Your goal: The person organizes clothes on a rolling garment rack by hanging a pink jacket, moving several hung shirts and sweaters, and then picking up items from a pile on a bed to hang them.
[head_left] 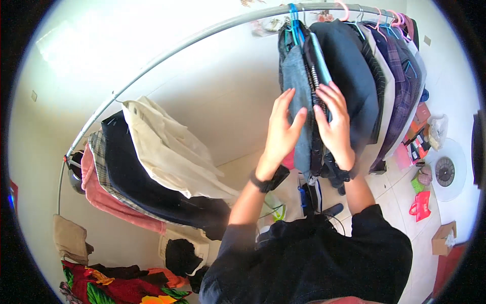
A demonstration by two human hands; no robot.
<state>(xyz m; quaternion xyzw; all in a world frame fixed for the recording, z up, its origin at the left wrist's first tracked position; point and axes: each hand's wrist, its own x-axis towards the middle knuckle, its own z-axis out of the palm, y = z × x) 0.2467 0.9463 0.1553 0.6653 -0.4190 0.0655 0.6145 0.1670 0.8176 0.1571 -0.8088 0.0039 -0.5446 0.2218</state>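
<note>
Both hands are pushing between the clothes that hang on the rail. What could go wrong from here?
1. The left hand and right hand press on tightly packed clothes; a garment may slip off its hanger.
2. Hangers crowd at the rail's end and could tangle or unhook.
3. Items lie on the floor below; stepping closer might mean tripping.

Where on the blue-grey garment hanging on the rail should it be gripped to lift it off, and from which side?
Grip the blue-grey garment at its hanger top under the rail, probably from the left. It hangs upright and edge-on, packed against dark clothes on its right, while the rail to its left is open. The left hand already lies flat on that free side; the right hand parts the neighbours.
</note>
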